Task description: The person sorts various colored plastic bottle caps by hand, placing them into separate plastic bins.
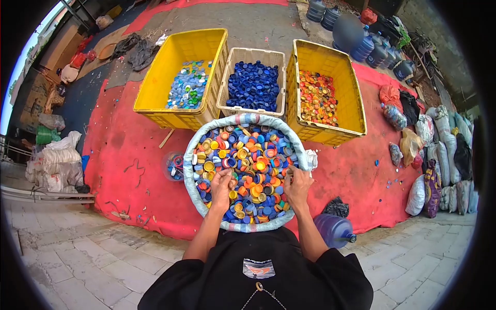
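A round sack with a rolled, pale striped rim [189,170] stands in front of me, full of mixed bottle caps [253,165] in blue, orange, yellow and white. My left hand [221,190] is over the left part of the pile, fingers curled closed. At the right side, close to the rim, my right hand [298,187] has its thumb and fingers pinched together. What either hand holds, if anything, is too small to make out. Beyond the sack are blue caps [253,85], light blue, white and green caps [187,85], and orange and red caps [318,98].
Behind the sack stand a left yellow crate [181,46], a whitish crate [250,111] and a right yellow crate [325,54]. A clear container [173,166] sits left; a large water jug [333,230] lies right. Filled sacks [416,196] line the right edge of the red sheet [129,165].
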A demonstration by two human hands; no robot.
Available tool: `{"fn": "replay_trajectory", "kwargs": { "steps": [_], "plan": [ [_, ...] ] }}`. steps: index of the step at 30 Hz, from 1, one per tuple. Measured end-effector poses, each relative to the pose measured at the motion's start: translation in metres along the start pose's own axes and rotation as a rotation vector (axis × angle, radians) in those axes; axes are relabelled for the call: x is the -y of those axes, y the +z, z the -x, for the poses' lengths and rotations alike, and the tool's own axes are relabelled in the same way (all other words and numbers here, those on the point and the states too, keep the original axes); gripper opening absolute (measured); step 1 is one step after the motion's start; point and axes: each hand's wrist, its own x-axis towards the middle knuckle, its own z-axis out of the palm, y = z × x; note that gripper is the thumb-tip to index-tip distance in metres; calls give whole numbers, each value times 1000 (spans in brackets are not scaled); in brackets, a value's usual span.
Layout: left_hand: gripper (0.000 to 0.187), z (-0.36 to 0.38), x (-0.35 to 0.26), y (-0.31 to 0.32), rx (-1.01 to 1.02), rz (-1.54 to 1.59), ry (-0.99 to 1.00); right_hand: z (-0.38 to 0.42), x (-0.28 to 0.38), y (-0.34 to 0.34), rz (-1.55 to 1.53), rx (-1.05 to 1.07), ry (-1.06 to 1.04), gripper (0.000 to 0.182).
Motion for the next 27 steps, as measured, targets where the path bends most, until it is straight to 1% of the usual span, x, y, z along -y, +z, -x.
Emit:
{"fn": "replay_trajectory", "kwargs": {
  "steps": [3,7,11,14,15,18,19,21,22,24,25,27],
  "plan": [
    [11,3,0,-10,24,-31,-23,-5,15,13,-54,95,5,31],
    [13,8,-8,-20,67,-133,-67,-8,42,32,-15,112,-33,33],
    [17,7,-11,-30,91,-181,-76,-15,48,50,30,64,-4,38],
    [18,6,-15,-36,102,-228,-71,-26,49,62,109,-11,17,37],
    [18,4,-15,-39,104,-241,-67,-30,55,59,118,-40,2,32],
    [18,1,-16,-47,113,-285,-52,-35,59,60,216,50,65,29],
    [18,-1,-15,-48,116,-297,-30,-34,60,61,225,28,56,26],
    [18,-3,-14,-50,121,-326,8,-33,60,65,247,56,31,26],
    [19,-4,-14,-51,129,-348,-3,-33,59,67,258,68,18,26],
    [20,-5,-13,-52,152,-394,-29,-30,57,75,273,40,-17,29],
    [20,-5,-12,-51,166,-395,-6,-28,55,77,282,24,-33,30],
    [20,-3,-11,-45,195,-397,38,-25,54,75,205,7,-24,33]
  ]
}}
